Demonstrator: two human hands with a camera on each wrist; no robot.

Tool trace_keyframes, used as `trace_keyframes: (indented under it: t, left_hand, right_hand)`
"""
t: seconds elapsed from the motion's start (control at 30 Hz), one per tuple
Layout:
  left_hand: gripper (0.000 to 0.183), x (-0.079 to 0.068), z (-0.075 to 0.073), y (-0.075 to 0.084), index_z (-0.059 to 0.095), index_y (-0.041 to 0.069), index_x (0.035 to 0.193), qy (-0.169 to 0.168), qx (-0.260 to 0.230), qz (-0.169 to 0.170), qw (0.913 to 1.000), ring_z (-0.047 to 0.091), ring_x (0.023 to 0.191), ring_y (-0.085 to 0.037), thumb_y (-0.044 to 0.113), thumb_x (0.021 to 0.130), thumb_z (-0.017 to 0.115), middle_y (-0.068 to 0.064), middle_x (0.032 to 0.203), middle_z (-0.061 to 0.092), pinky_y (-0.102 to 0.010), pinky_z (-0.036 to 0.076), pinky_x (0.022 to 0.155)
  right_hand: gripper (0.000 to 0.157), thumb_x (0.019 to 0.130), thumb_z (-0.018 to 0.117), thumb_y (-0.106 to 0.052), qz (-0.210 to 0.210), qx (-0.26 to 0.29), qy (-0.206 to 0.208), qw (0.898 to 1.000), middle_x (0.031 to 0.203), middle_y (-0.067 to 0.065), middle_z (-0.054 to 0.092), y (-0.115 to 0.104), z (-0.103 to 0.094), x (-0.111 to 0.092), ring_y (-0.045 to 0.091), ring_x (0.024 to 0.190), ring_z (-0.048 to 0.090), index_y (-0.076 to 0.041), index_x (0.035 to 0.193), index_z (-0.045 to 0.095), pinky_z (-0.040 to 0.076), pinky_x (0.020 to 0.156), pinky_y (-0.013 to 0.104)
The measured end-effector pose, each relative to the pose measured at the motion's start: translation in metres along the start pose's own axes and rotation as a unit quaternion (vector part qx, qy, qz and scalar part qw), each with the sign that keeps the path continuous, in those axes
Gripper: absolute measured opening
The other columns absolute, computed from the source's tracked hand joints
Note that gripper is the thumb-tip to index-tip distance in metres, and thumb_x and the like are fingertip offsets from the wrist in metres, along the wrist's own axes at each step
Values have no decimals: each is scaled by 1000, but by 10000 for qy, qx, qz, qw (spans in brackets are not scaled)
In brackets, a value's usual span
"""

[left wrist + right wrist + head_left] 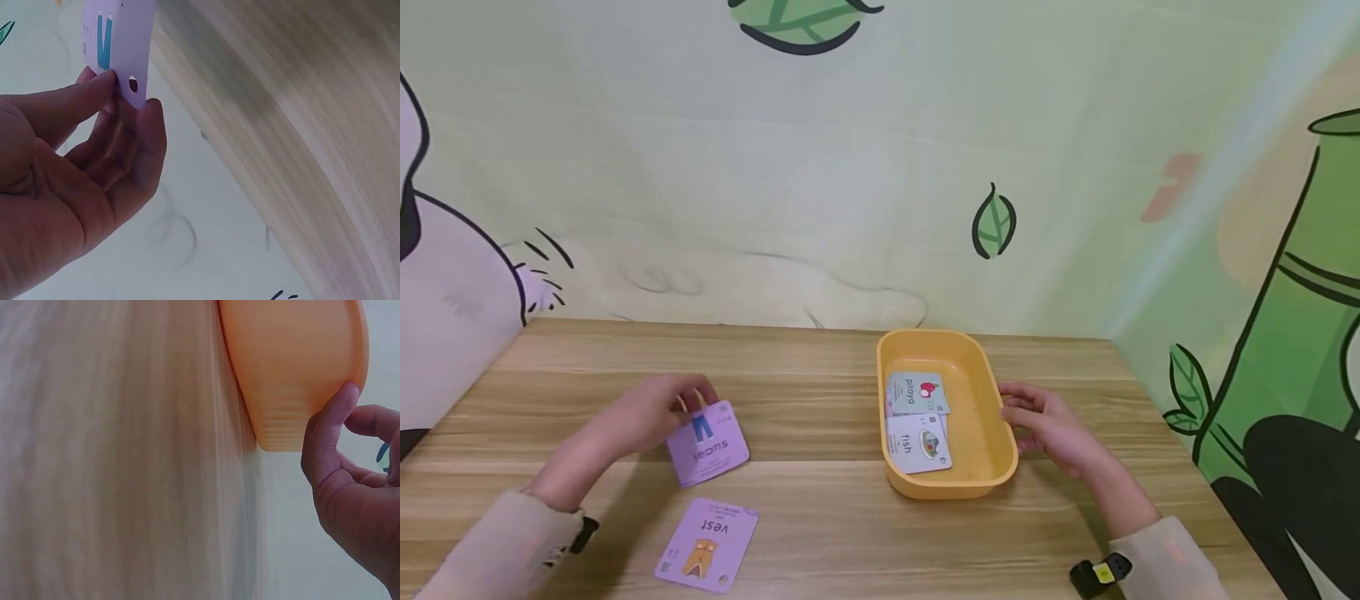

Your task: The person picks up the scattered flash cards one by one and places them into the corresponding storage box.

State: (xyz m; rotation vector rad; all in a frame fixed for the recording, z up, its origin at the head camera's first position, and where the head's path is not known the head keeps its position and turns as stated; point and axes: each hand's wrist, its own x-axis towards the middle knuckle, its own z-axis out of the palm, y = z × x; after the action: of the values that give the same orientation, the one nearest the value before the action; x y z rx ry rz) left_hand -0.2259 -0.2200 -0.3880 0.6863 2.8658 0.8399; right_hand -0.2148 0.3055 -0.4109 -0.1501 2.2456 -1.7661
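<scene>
My left hand (pixel 658 415) pinches a purple card printed "jeans" (pixel 718 454) between thumb and fingers. In the left wrist view the card (pixel 134 44) is seen nearly edge-on, with a punched hole near its lower corner. On the table just below that hand lies a purple "vest" card (pixel 718 533). My right hand (pixel 1052 429) touches the outer right side of a yellow plastic bin (pixel 981 417), fingertips near the rim. Inside the bin, along its left side, lie a "pitaya" card (pixel 913 393) and a "fish" card (pixel 910 446), with other card edges under them.
The wooden table (pixel 820 533) runs back to a light green wall cloth (pixel 850 167) printed with leaves. The bin stands right of the middle, near the table's back edge. Both wrists wear dark straps.
</scene>
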Motion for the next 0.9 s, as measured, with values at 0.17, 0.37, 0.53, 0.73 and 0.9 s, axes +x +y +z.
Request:
trace_keyframes:
  t: [0.17,0.37,0.53,0.73,0.9]
  left_hand:
    - [28,0,-3,1,67,0,107,-5,-311,-44,9995,61,82,-27,-17,86,60,-12,92,64,-37,53,67]
    - [28,0,-5,5,66,-2,113,-29,-843,-75,9964,62,81,-24,-15,89,61,-12,96,64,-33,53,63]
    - [31,2,-7,11,61,-3,122,-21,-1564,-173,9875,61,81,-23,-13,93,60,-14,101,61,-34,56,59]
    - [34,5,-5,22,57,-5,127,31,-2100,-284,9773,64,85,-25,-11,94,62,-17,104,60,-36,60,64]
    - [38,9,0,29,55,-6,129,92,-2314,-281,9724,65,86,-27,-13,93,63,-18,105,60,-35,61,66]
  right_hand:
    - [56,104,56,-12,28,-37,35,10000,125,25,55,2,-1,1,19,94,66,11,150,35,60,66,31]
    - [55,104,56,-11,52,-58,66,9999,125,25,55,4,-1,1,20,92,65,11,150,35,60,65,31]
    - [56,104,56,-11,22,-22,35,10000,124,24,55,3,-1,1,19,92,65,11,150,34,59,65,30]
    - [59,104,57,-12,-52,11,-33,10000,125,25,55,3,-2,0,18,92,64,12,151,32,59,64,30]
    - [57,104,57,-12,-16,16,-3,10000,126,25,55,2,-2,0,18,93,65,12,151,33,59,64,31]
